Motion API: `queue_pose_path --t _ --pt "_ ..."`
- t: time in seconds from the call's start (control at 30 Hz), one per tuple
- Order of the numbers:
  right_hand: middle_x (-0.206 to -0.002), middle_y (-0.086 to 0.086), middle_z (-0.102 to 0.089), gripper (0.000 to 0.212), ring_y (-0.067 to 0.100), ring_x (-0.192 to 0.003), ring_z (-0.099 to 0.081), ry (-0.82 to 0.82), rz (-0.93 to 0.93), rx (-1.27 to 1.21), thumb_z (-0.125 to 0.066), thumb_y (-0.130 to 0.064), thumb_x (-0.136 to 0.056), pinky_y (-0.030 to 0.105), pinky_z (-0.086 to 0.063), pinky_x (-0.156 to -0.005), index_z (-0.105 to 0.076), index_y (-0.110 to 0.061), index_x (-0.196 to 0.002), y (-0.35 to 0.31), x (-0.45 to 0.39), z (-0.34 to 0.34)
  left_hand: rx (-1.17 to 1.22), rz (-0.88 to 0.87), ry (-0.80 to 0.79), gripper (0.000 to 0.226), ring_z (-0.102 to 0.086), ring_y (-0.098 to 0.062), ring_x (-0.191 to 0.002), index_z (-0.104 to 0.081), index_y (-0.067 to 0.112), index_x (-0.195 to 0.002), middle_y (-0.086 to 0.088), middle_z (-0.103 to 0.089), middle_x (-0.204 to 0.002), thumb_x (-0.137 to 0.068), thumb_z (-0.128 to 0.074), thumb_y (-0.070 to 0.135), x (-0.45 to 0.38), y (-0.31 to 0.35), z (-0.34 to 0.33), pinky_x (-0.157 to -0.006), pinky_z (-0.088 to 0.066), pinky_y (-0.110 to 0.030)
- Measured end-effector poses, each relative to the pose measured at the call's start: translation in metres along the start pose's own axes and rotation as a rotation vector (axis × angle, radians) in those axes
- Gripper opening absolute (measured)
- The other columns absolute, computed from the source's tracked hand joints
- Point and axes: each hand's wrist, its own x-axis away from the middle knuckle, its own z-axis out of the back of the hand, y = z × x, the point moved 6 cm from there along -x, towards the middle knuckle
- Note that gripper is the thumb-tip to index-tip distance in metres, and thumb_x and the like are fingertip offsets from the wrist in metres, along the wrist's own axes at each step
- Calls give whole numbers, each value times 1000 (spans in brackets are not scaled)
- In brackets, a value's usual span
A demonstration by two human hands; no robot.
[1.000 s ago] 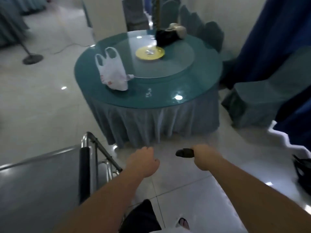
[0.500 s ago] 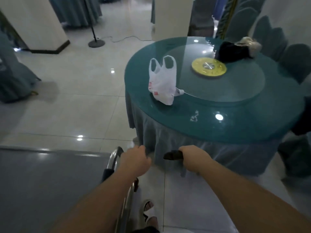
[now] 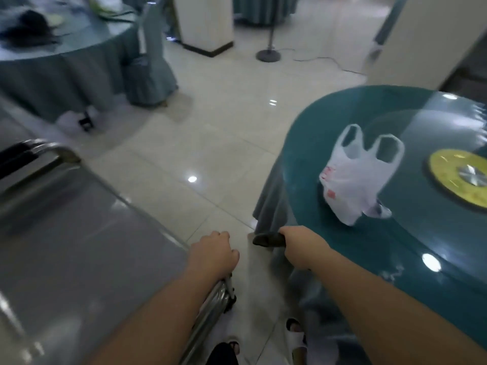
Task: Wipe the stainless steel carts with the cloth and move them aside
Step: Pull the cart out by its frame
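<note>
The stainless steel cart [image 3: 79,246] fills the lower left, its flat top blurred and shiny. My left hand [image 3: 213,255] curls over the cart's near handle rail [image 3: 214,301] at its right corner. The far handle [image 3: 31,151] with black grips shows at the left edge. My right hand [image 3: 303,246] is off the cart, over the edge of the round table, and grips a dark bunched cloth [image 3: 267,239] that sticks out to the left of the fist.
A round teal glass-topped table [image 3: 395,246] stands close on the right, bearing a white plastic bag [image 3: 353,185] and a yellow disc [image 3: 458,175]. Another draped table [image 3: 66,56] and a covered chair [image 3: 150,64] stand far left. Beyond them are a pillar [image 3: 203,19] and a stand base [image 3: 268,55].
The view has swung left and the round table has slid to the right side. The cart has turned with my left hand on its handle. My right hand still holds the cloth.
</note>
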Motion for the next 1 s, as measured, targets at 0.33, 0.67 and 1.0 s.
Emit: queue_pose_path --t 0.33,0.67,1.0 --pt "-104 3 -67 31 24 -95 -66 -97 470 271 -59 -9 -96 44 -59 -90 -60 -22 -124 -84 -96 44 213 519 131 46 -59 -31 -126 -57 20 -139 -6 -60 -142 -99 -50 42 45 -46 18 -99 -48 -41" --pt "-87 -4 -58 35 18 -78 -61 -78 740 483 -50 -4 -92 32 -51 -66 -61 -24 -119 -231 -122 25 368 805 97 51 -54 -31 -134 -52 16 -147 -9 -54 -149 -103 -49 41 86 -137 -3 -110 -45 -43" --pt "-100 0 -64 31 20 -90 -66 -186 919 679 -53 -6 -94 34 -57 -78 -63 -21 -118 -335 -144 -3 523 997 187 45 -60 -31 -123 -58 21 -135 -6 -60 -137 -98 -52 45 84 -191 -17 -101 -48 -42"
